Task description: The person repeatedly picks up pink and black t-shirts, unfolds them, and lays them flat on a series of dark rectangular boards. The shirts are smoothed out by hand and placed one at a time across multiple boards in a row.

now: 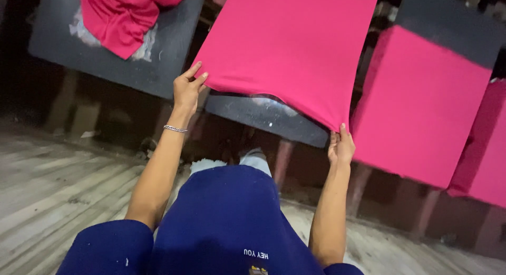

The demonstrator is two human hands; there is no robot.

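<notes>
A bright pink sheet of fabric (287, 48) is stretched over a dark flat board (263, 116) in front of me. My left hand (188, 88) pinches the near left corner of the fabric. My right hand (341, 146) grips the near right corner and pulls it down past the board's edge. A thin bracelet circles my left wrist. The hem between my hands curves upward, showing the board beneath.
A crumpled pink cloth (124, 14) lies on another dark board (113, 53) at the upper left. Further boards covered in pink fabric (421, 106) stand to the right on wooden legs. The floor (58, 180) is grey and rough.
</notes>
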